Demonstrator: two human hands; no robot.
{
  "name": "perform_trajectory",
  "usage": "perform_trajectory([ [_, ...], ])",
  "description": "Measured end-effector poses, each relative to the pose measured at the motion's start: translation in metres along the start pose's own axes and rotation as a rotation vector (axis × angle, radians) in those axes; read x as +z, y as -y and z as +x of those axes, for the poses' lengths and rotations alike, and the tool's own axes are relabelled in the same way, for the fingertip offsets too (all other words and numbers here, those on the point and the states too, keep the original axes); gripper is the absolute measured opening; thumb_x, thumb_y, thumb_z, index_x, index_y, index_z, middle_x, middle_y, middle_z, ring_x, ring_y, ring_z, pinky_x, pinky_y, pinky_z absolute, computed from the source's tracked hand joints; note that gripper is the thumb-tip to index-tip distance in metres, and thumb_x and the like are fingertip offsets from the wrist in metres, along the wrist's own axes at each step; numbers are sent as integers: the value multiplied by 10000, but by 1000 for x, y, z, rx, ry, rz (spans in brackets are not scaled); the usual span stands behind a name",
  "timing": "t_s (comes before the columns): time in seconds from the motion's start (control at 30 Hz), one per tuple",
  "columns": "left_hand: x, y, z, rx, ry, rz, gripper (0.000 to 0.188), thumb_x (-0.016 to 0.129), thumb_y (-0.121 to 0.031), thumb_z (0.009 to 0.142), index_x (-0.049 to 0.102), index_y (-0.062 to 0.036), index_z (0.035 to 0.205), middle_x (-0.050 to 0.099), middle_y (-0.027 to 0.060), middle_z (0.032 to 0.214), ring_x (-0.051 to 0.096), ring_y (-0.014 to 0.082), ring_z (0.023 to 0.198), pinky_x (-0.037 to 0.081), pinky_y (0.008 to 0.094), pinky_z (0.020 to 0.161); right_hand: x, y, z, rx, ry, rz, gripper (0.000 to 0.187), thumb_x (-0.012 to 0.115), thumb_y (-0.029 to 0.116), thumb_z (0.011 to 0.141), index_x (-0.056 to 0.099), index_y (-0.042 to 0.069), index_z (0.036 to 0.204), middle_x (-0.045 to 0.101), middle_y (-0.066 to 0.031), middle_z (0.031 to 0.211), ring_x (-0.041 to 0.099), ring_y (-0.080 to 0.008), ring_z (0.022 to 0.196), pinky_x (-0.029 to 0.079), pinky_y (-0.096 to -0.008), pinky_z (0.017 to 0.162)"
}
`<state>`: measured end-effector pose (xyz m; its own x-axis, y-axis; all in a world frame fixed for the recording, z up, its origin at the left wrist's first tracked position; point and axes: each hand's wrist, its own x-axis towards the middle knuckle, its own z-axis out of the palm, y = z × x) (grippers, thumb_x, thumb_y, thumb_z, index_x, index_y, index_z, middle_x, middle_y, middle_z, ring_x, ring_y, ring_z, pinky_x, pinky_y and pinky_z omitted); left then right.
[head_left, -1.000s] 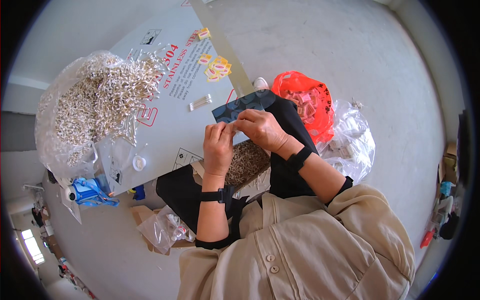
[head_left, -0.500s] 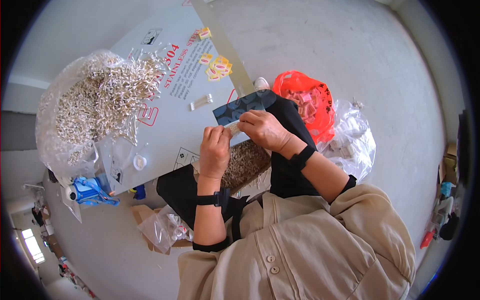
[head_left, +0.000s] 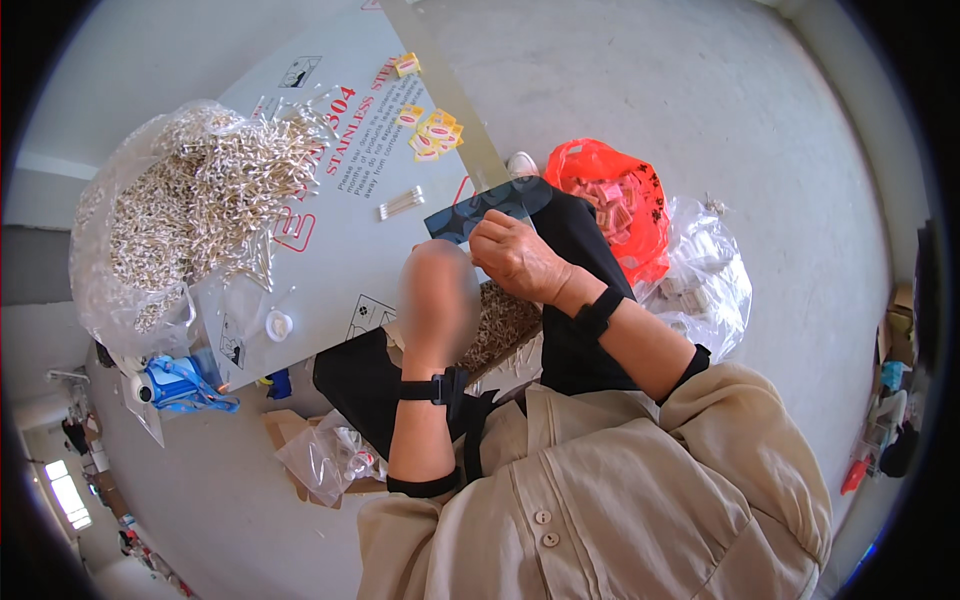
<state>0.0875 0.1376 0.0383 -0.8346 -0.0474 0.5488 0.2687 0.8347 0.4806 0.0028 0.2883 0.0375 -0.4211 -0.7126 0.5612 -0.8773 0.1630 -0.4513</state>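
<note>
Above my lap, my left hand (head_left: pixel 437 295) is a blur and its fingers cannot be made out. My right hand (head_left: pixel 520 258) is just to its right, thumb and fingers pressed together; whatever they pinch is hidden. Under both hands a box of loose cotton swabs (head_left: pixel 508 325) rests on my lap. A dark blue patterned sheet (head_left: pixel 460 222) lies just beyond my fingers. On the metal-sheet tabletop (head_left: pixel 340 240) is a small row of cotton swabs (head_left: pixel 401 204). Farther off are several yellow cards (head_left: pixel 437 135) and a small yellow box (head_left: pixel 407 65).
A clear bag heaped with cotton swabs (head_left: pixel 190 200) fills the left of the tabletop, near a small white round container (head_left: pixel 279 325). A blue bottle (head_left: pixel 175 382) stands left. Right of my leg are a red bag of pink packs (head_left: pixel 640 215) and a clear bag (head_left: pixel 715 270).
The small cotton swab bundle seen between my hands is now out of sight. My left hand has shifted slightly right and blurred; my right hand is slightly lower, fingers more curled.
</note>
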Motion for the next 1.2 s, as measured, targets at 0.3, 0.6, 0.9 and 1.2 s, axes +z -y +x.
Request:
perform_trajectory([
  [0.3, -1, 6, -5, 29, -3, -20, 214, 668, 118, 688, 523, -16, 771, 580, 95, 819, 547, 303, 770, 479, 398, 656, 6, -3, -5, 94, -84, 107, 188, 720, 27, 706, 593, 30, 844, 585, -86, 836, 575, -293, 801, 512, -365, 678],
  [0.6, -7, 1, -6, 32, -21, 25, 196, 699, 86, 705, 588, -26, 820, 573, 84, 821, 552, 288, 777, 494, 381, 664, 5, -7, -9, -42, -5, -43, 156, 684, 32, 678, 621, 62, 818, 559, -65, 852, 563, -252, 824, 507, -325, 712],
  [0.9, -7, 13, 0, -142, 123, -42, 123, 678, 48, 752, 588, -17, 805, 548, 101, 817, 552, 320, 820, 482, 412, 707, 10, -8, 0, 36, -8, 45, 140, 666, 83, 697, 543, 51, 756, 514, -79, 786, 521, -275, 800, 462, -359, 720],
  [1.2, -12, 17, -4, -146, 56, -89, 113, 639, 72, 751, 559, -3, 779, 580, 106, 820, 584, 324, 804, 498, 418, 695, 13, -8, 0, 123, -61, 73, 151, 677, 68, 743, 532, 51, 781, 518, -94, 799, 520, -296, 802, 468, -383, 717],
])
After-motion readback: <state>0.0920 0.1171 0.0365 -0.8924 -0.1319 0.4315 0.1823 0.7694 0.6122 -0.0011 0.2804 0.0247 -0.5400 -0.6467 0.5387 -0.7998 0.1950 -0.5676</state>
